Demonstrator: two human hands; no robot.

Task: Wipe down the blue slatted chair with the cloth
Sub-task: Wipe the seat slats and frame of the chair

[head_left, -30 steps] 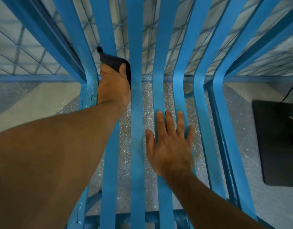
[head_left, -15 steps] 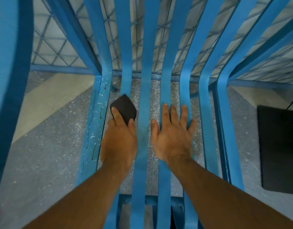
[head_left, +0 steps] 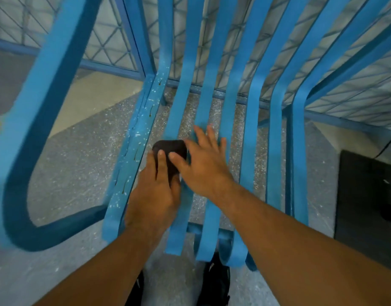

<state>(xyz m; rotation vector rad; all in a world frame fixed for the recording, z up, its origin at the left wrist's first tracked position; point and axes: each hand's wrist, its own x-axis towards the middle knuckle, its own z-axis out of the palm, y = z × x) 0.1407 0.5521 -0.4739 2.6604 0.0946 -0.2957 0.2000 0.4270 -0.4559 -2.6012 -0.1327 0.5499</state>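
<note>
The blue slatted chair (head_left: 251, 120) fills the view from above, its seat slats running toward me and its back slats rising at the top. A small dark cloth (head_left: 170, 149) lies on a seat slat near the left side. My left hand (head_left: 156, 193) presses on the cloth's near part with fingers on top of it. My right hand (head_left: 203, 162) is spread flat, its thumb touching the cloth's right edge and its fingers over the neighbouring slats.
The chair's curved left armrest (head_left: 35, 133) loops wide at the left. A speckled grey floor (head_left: 75, 164) shows between the slats. A black mat (head_left: 366, 206) lies at the right. A blue mesh fence (head_left: 110, 40) stands behind. My black shoes (head_left: 214, 281) are under the seat's front edge.
My left hand has dragged the cloth from the chair back down along the slat onto the seat. My right hand has shifted left until it touches the cloth.
</note>
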